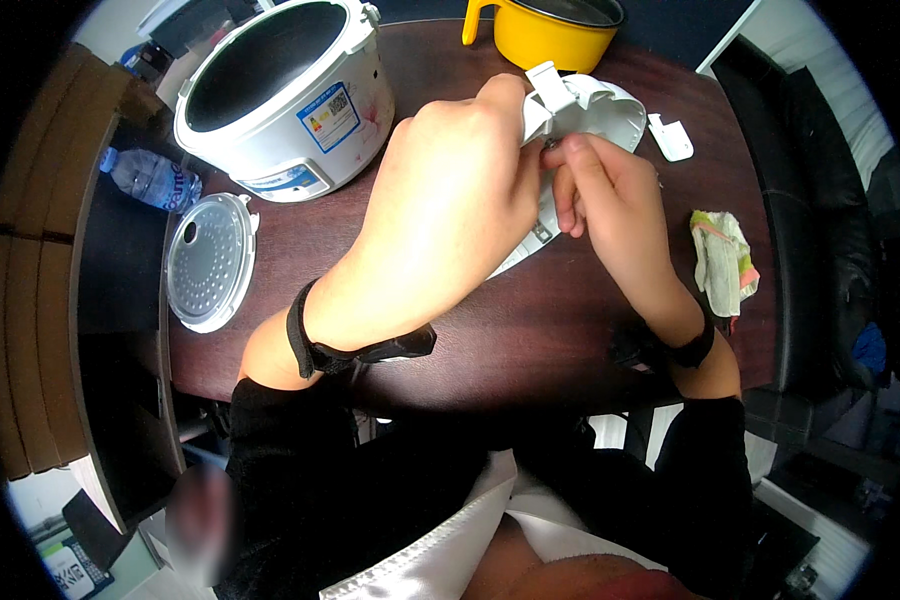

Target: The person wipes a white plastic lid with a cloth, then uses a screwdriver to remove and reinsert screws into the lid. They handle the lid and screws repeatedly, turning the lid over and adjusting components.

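Observation:
Over the far half of the table, my left hand is closed round a white plastic rice cooker lid, tilted up and partly hidden behind both hands. My right hand is beside it on the right, thumb and forefinger pinched together. A small dark piece shows at those fingertips, close to the lid's hinge-like end; it is too small to name. Just right of the lid lies a small white plastic cover.
The white rice cooker body stands open at the back left. In front of it lies a round perforated inner lid, near a water bottle. A yellow pot is at the back, a folded cloth glove on the right.

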A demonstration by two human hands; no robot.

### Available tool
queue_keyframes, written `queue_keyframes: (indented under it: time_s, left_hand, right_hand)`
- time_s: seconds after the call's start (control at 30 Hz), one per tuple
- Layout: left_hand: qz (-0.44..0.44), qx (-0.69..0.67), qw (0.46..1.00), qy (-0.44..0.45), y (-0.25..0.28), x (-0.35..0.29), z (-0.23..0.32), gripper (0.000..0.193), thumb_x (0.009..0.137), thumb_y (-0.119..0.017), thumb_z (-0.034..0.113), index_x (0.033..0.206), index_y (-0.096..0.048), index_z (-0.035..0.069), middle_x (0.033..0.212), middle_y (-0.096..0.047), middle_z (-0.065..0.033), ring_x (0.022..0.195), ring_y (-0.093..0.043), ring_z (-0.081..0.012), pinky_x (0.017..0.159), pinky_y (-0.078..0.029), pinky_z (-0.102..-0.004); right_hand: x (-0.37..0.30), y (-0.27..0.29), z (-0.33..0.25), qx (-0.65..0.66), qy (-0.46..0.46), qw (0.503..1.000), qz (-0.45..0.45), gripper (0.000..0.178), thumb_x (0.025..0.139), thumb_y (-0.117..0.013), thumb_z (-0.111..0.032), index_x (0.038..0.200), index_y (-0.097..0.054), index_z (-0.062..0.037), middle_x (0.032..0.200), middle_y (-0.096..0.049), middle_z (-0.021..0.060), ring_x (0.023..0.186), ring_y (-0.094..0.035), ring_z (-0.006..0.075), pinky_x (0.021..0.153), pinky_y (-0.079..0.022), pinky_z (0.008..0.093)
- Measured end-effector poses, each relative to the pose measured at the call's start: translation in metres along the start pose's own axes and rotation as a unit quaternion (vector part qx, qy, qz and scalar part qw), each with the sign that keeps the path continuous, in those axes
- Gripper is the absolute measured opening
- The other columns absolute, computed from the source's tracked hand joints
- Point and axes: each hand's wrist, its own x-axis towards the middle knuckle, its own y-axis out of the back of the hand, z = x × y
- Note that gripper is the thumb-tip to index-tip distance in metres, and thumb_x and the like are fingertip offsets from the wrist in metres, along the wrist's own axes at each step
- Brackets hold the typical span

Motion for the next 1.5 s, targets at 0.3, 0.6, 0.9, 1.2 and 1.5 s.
queue_keyframes:
  time_s: [0.3, 0.6, 0.9, 1.2, 1.5]
  left_hand:
    - [0.012, 0.0, 1.0, -0.022, -0.001, -0.003, 0.003, 0.014, 0.081, -0.064, 0.006, 0.087, -0.054, -0.002, 0.06, -0.055, -0.0216, 0.056, -0.06, -0.0374, 0.049, -0.044, -0.0397]
    - [-0.011, 0.024, 0.999, -0.038, 0.001, 0.001, 0.004, 0.013, 0.08, -0.062, 0.002, 0.086, -0.055, -0.007, 0.061, -0.06, -0.0216, 0.06, -0.066, -0.0344, 0.054, -0.055, -0.0366]
    - [0.011, -0.001, 1.0, -0.019, -0.001, -0.003, 0.003, 0.015, 0.081, -0.064, 0.006, 0.086, -0.054, -0.003, 0.057, -0.054, -0.0212, 0.054, -0.06, -0.0366, 0.047, -0.044, -0.0389]
    - [-0.024, 0.041, 0.999, -0.011, 0.003, 0.0, 0.008, 0.012, 0.08, -0.062, 0.002, 0.084, -0.055, -0.007, 0.061, -0.06, -0.0221, 0.06, -0.066, -0.0355, 0.055, -0.054, -0.038]
    - [-0.026, 0.043, 0.999, 0.001, 0.004, 0.001, 0.008, 0.013, 0.08, -0.063, 0.002, 0.084, -0.054, -0.006, 0.062, -0.06, -0.0228, 0.062, -0.066, -0.037, 0.057, -0.054, -0.0396]
  right_hand:
    - [0.003, -0.004, 0.002, -0.241, 0.208, 0.946, 0.068, 0.017, 0.092, -0.055, -0.016, 0.082, -0.057, -0.0021, 0.067, -0.058, 0.0158, 0.055, -0.059, 0.0331, 0.05, -0.045, 0.038]
    - [0.003, 0.006, 0.007, 0.174, -0.074, 0.978, -0.087, 0.021, 0.093, -0.055, -0.022, 0.084, -0.057, -0.0025, 0.064, -0.058, 0.015, 0.051, -0.06, 0.0273, 0.048, -0.044, 0.0353]
    - [0.001, 0.004, -0.006, -0.363, 0.276, 0.888, 0.065, 0.013, 0.085, -0.063, -0.015, 0.084, -0.056, -0.0055, 0.076, -0.06, 0.0134, 0.061, -0.06, 0.034, 0.052, -0.047, 0.0393]
    - [-0.002, -0.002, -0.011, -0.22, 0.137, 0.964, 0.053, 0.014, 0.088, -0.062, -0.016, 0.083, -0.055, -0.0046, 0.076, -0.06, 0.0159, 0.064, -0.061, 0.0355, 0.055, -0.047, 0.0431]
    - [0.007, 0.011, -0.003, -0.378, 0.314, 0.87, 0.046, 0.013, 0.086, -0.063, -0.014, 0.09, -0.053, -0.006, 0.079, -0.058, 0.0124, 0.067, -0.062, 0.0328, 0.056, -0.05, 0.0398]
